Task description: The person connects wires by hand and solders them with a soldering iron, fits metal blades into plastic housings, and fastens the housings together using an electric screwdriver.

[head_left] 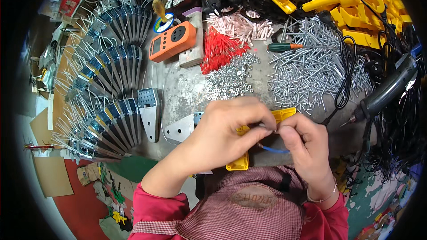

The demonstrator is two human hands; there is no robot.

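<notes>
Left grip point(233, 126) and right grip point(309, 149) are pinching closed, contents hidden. Just below, a thin blue wire point(273, 150) is curving; beneath both, a glossy yellow plastic piece point(238, 163) is showing. Beyond, silver nuts point(227, 80) and screws point(311, 62) are lying heaped.

Grey tabletop point(184, 86), silver screws point(311, 66), metal nuts point(229, 78)

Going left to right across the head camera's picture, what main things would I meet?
Fanned metal pieces → orange meter → left hand → right hand → grey power tool.
</notes>
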